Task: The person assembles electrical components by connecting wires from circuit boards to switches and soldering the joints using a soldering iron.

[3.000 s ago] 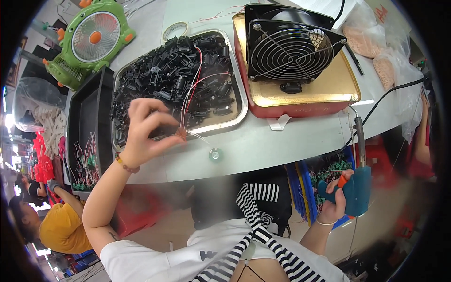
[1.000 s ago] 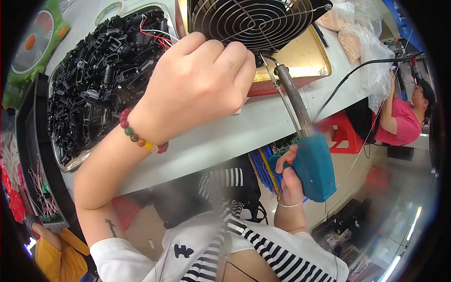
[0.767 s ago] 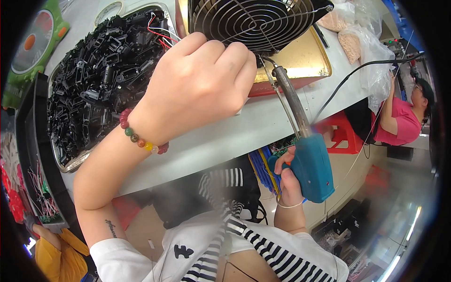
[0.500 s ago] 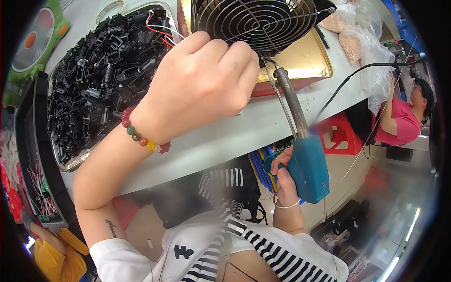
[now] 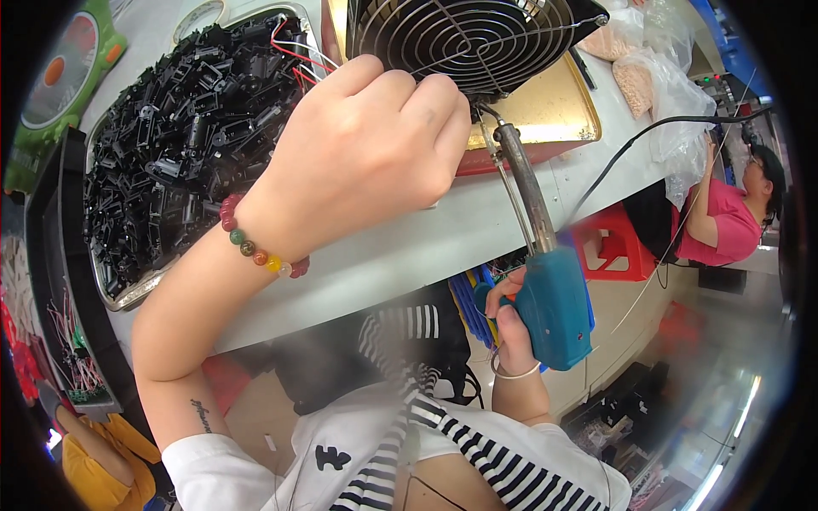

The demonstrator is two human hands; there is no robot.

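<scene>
My left hand (image 5: 375, 140) is closed, knuckles up, in front of the fan. Its fingers curl away from view, so what they grip is hidden. Thin red and white wires (image 5: 294, 47) come out beside its knuckles, over the tray. My right hand (image 5: 511, 328) grips a teal trigger soldering gun (image 5: 558, 307), a finger at the trigger. The gun's metal barrel (image 5: 527, 183) and a thin feed tube beside it point up toward the space just right of my left hand, below the fan. My left hand partly hides where the tip ends.
A metal tray (image 5: 128, 296) heaped with black plastic parts (image 5: 196, 132) lies at left. A wire-guarded fan (image 5: 477, 43) stands on a gold-topped box (image 5: 558, 106). A black cable (image 5: 630, 145) runs right past plastic bags (image 5: 682, 111). Another person (image 5: 724, 213) sits near a red stool (image 5: 613, 247).
The soldering gun and my right hand have shifted slightly left. The red and white wires have moved a little. My left hand stays almost where it was.
</scene>
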